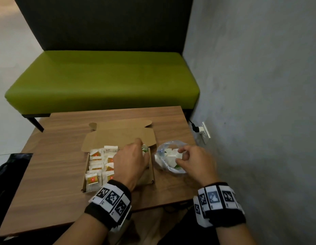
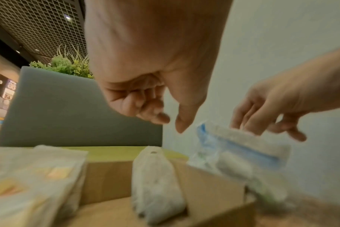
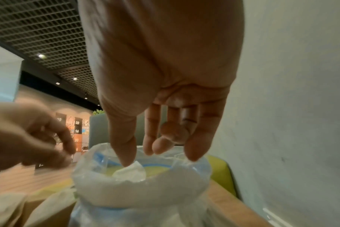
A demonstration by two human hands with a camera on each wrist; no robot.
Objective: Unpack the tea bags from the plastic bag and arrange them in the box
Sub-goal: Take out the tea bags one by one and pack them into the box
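While white tea bags [image 1: 98,167] with orange labels lie in rows across the left part of an open cardboard box [image 1: 151,167] on the wooden tabletop [image 1: 56,174], one more tea bag [image 2: 155,184] stands on edge against the box's right wall, directly below the person's left hand [image 1: 130,163]. The left wrist view shows that hand's fingers [image 2: 145,107] loosely curled above the bag, thumb pointing down, holding nothing. Just to the right of the box, touching or nearly touching its wall, sits the clear plastic bag [image 1: 164,160] with a blue seal strip, its mouth open upward and more white tea bags inside. The right hand [image 1: 194,161] hangs over that opening; in the right wrist view its thumb and fingers [image 3: 194,147] point down, spread and relaxed, the thumb tip touching a tea bag [image 3: 130,172] at the top of the pile without gripping it. Both wrists wear black bands with printed square markers. Beyond the tabletop stand a green bench seat [image 1: 100,80] with a dark backrest, and a grey wall [image 1: 259,85] carrying a socket with a plug [image 1: 196,129].
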